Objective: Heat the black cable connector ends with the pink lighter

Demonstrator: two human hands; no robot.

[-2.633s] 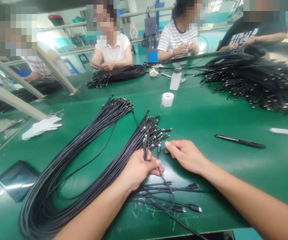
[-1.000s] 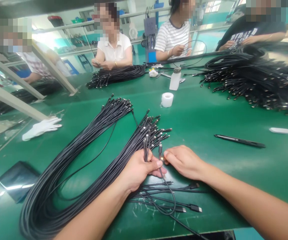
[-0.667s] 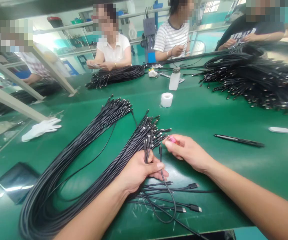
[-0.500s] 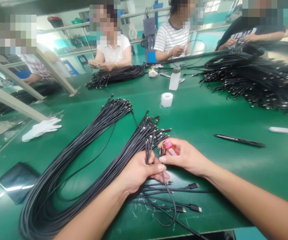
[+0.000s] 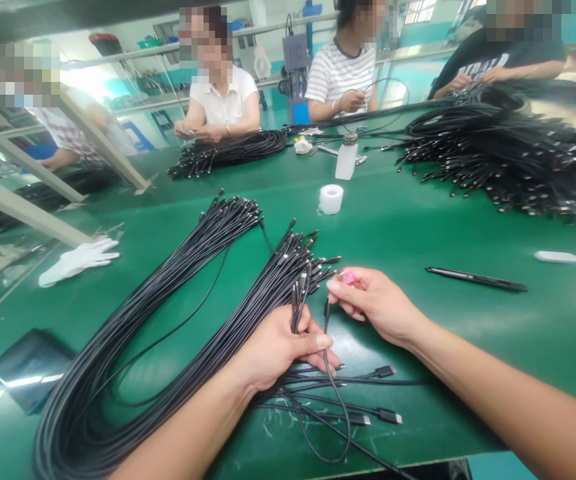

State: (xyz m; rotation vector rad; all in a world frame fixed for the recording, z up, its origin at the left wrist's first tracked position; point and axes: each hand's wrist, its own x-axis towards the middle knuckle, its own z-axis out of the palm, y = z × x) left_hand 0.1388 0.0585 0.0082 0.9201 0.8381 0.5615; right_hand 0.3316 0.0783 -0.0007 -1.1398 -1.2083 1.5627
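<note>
My left grip is closed around a few black cables, their USB-C plugs sticking up out of my fist. Just beside it, my right grip pinches a small pink lighter between thumb and fingers, mostly hidden. A lone cable stands plug-up between my hands and drops to a loop below them, among loose cables on the green bench. To my left sprawls a long bundle of black cables, its plugs fanning out just past my hands. Farther off are a white tape roll and a plastic bottle. A black pen lies to my right, a white glove to my left. Across the bench, a co-worker in a striped shirt holds a cable.
</note>
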